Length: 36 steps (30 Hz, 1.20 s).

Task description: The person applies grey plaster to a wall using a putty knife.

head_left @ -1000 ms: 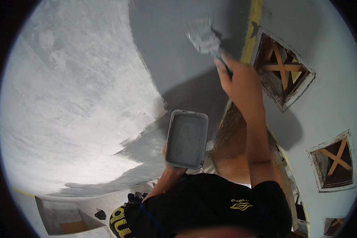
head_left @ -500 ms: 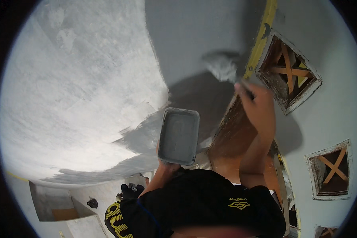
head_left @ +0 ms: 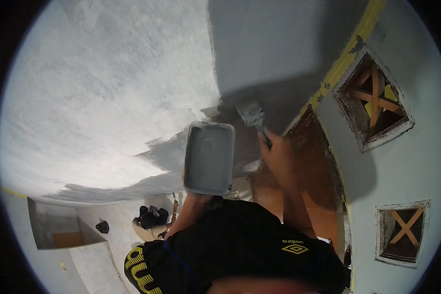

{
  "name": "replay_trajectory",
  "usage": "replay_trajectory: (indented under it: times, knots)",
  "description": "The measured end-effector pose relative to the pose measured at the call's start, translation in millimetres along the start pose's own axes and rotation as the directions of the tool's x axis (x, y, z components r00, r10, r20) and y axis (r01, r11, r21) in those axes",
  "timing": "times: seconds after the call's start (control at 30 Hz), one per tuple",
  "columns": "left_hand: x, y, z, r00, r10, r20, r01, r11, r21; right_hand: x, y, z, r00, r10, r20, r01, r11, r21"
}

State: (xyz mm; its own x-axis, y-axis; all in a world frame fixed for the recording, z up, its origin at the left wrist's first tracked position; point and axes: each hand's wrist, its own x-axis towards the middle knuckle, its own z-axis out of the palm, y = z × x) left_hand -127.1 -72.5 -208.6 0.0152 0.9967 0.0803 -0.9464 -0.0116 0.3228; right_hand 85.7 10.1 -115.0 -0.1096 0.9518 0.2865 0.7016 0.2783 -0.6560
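In my left hand (head_left: 195, 200) rests a rectangular container (head_left: 209, 158), gripped from beneath near its lower end; a shallow grey layer coats its inside. My right hand (head_left: 278, 151) is closed around the dark handle of a flat paintbrush (head_left: 252, 114), whose broad end is smeared with pale grey paint. The brush end lies over the shaded grey part of the wall (head_left: 264, 44), right of the container; whether it touches the wall I cannot tell. Left of a ragged border, the wall surface (head_left: 108, 98) is whitish and patchy.
A yellow strip (head_left: 348, 59) edges the grey area at right, above a brown door (head_left: 299, 166). Two framed openings with crossed wooden slats (head_left: 375, 100) are set in the right wall. At lower left, a person in dark clothing (head_left: 153, 217) is near a recessed niche (head_left: 59, 225).
My right hand has brought the brush left and downward, nearer the container. The view has shifted slightly; the container stays in my left hand.
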Motion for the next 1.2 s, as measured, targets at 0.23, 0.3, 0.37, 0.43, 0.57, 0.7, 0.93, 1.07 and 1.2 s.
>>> replay_trajectory:
  times: [0.23, 0.3, 0.37, 0.43, 0.57, 0.7, 0.93, 1.07, 1.2]
  knots:
    - [-5, 22, -14, 0.996, 0.024, -0.082, -0.023, 1.0, 0.012, -25, 29, 18, 0.981, 0.125, 0.149, -0.14, 0.985, 0.099]
    - [-8, 27, -7, 0.995, 0.061, -0.081, -0.06, 0.998, 0.018, -29, 24, 6, 0.995, 0.099, -0.015, -0.092, 0.965, 0.246]
    - [-9, 30, -6, 0.992, 0.094, -0.082, -0.092, 0.995, 0.027, -24, 8, -4, 0.991, 0.068, -0.114, -0.026, 0.943, 0.331]
    - [-9, 36, -7, 0.995, 0.086, -0.058, -0.083, 0.995, 0.057, -12, -10, -9, 0.976, 0.051, -0.213, 0.041, 0.913, 0.406]
    - [-16, 42, -5, 0.998, 0.058, -0.018, -0.057, 0.997, 0.046, 10, -32, 18, 0.951, -0.075, -0.301, 0.191, 0.905, 0.381]
    - [-22, 51, -2, 0.993, 0.102, -0.066, -0.1, 0.995, 0.029, -3, 1, 77, 0.962, -0.137, -0.238, 0.196, 0.949, 0.247]
    - [-34, 72, -43, 0.967, 0.028, -0.253, -0.029, 1.0, 0.003, -49, 39, 99, 0.999, -0.03, -0.032, 0.035, 0.987, 0.154]
    - [-32, 72, -47, 0.974, 0.027, -0.224, -0.027, 1.0, 0.002, -56, 16, 72, 0.996, -0.031, -0.087, 0.059, 0.937, 0.343]
    - [-33, 73, -47, 0.984, 0.02, -0.174, -0.018, 1.0, 0.01, -28, -34, 46, 0.969, -0.055, -0.241, 0.118, 0.959, 0.258]
